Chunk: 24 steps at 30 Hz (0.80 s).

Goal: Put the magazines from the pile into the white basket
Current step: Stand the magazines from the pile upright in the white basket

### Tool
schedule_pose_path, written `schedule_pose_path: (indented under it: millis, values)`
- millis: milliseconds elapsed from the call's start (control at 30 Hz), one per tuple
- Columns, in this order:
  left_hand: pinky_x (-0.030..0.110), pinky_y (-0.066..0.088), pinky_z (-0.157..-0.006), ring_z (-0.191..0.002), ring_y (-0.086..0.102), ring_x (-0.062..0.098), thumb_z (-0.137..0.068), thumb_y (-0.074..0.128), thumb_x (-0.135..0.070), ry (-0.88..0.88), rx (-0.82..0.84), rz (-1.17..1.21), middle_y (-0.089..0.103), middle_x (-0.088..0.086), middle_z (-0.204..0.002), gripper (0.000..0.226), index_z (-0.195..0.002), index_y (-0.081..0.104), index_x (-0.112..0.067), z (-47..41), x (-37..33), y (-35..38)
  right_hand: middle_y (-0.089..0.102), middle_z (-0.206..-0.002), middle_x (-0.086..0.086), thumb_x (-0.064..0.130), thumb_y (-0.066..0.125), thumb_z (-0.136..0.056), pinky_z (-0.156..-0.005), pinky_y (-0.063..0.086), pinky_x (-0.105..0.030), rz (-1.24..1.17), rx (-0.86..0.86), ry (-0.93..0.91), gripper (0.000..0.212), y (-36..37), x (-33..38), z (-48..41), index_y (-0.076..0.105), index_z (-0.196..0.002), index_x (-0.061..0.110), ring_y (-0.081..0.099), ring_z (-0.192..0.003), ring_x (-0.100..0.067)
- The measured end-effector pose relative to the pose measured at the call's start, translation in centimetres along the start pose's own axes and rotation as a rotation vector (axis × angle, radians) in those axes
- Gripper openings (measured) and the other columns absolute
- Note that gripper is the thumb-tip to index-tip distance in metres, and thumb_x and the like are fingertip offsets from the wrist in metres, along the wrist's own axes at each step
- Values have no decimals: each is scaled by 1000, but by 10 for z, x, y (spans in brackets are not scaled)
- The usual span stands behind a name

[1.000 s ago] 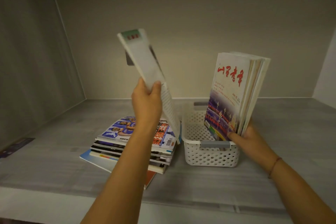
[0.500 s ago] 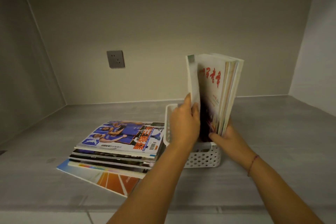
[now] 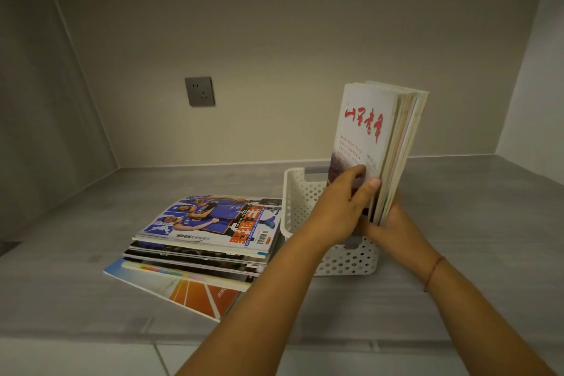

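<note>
A pile of magazines [image 3: 210, 223] lies flat on the grey shelf, with a basketball cover on top. Right of it stands the white perforated basket [image 3: 300, 201]. A bundle of upright magazines [image 3: 372, 131] stands in the basket, its front cover white with red characters. My left hand [image 3: 332, 210] presses on the lower front of this bundle, thumb and fingers on the cover. My right hand [image 3: 396, 223] grips the bundle's lower right edge from behind. The bottoms of the magazines are hidden by my hands.
A grey wall socket [image 3: 200, 91] sits on the back wall above the pile. Side walls close the shelf on the left and right. The shelf's front edge [image 3: 122, 342] runs just below the pile.
My left hand carried a magazine from above the pile over to the basket and set it against the upright bundle. It now rests low on the bundle's front. The view shifted left.
</note>
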<state>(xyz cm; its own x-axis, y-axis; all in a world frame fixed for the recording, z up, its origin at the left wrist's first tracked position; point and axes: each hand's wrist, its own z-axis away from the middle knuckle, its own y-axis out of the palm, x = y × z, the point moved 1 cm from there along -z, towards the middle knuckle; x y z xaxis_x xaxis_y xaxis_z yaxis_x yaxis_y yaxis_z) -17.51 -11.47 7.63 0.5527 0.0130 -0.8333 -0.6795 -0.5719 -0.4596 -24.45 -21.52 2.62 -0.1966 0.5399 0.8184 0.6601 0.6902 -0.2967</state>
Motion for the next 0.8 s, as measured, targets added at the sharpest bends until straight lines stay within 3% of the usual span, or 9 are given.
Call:
schedule_pose_path:
  millis: [100,167,233,300,367,433,500,667,800]
  values:
    - [25,42,-101,-125,47,11,-100,40,-36,26,-25,26,50,-1,-141,43,-140,42,-20,9,4,-12,52,-123,14,10,67,-79,-79,42,-1,-5,-17,38,73,0,-3,1,28,-140,23,51,-105,18]
    - [19,44,-91,-115,52,7,-100,40,-32,23,-225,-24,57,-3,-132,37,-133,50,-21,16,18,-32,48,-113,25,6,65,-81,-73,38,5,8,-34,61,66,0,-2,2,29,-134,24,48,-93,29]
    - [16,45,-81,-105,56,8,-100,40,-32,-46,-539,-15,61,-2,-122,32,-125,56,-20,24,43,-60,43,-106,31,3,62,-83,-68,35,8,25,-47,81,65,1,-2,3,25,-128,31,46,-85,31]
    - [23,45,-82,-107,56,14,-99,39,-36,-198,-838,-61,61,4,-122,35,-124,55,-16,35,78,-91,43,-106,32,4,62,-83,-67,35,9,37,-45,99,65,1,-2,3,25,-128,32,45,-83,29]
    - [41,41,-100,-124,49,28,-96,41,-46,-466,-973,-302,53,14,-134,51,-132,48,-11,46,115,-119,44,-105,30,4,62,-83,-66,35,9,34,-51,112,66,1,-2,3,26,-133,28,45,-86,24]
    - [51,18,-116,-142,25,36,-90,39,-63,-753,-876,-536,32,20,-151,80,-145,30,-6,56,143,-136,43,-104,30,2,61,-83,-64,35,9,39,-55,118,69,1,0,4,25,-138,23,44,-87,19]
    - [51,3,-118,-147,5,37,-80,41,-75,-913,-734,-607,12,20,-159,103,-150,12,-5,64,162,-145,42,-104,32,1,61,-83,-64,34,9,46,-55,116,69,2,2,5,25,-139,21,43,-86,20]
    - [47,-1,-118,-147,-5,36,-70,56,-76,-947,-721,-546,-3,20,-160,121,-151,0,-5,73,168,-154,41,-104,33,0,61,-83,-65,37,6,53,-51,137,71,1,4,5,24,-140,20,45,-82,26]
    - [48,7,-119,-148,1,35,-70,65,-68,-946,-820,-453,2,20,-160,123,-150,-1,-2,99,171,-155,43,-104,30,-1,60,-83,-65,36,6,63,-47,135,73,2,5,5,23,-142,19,47,-85,21]
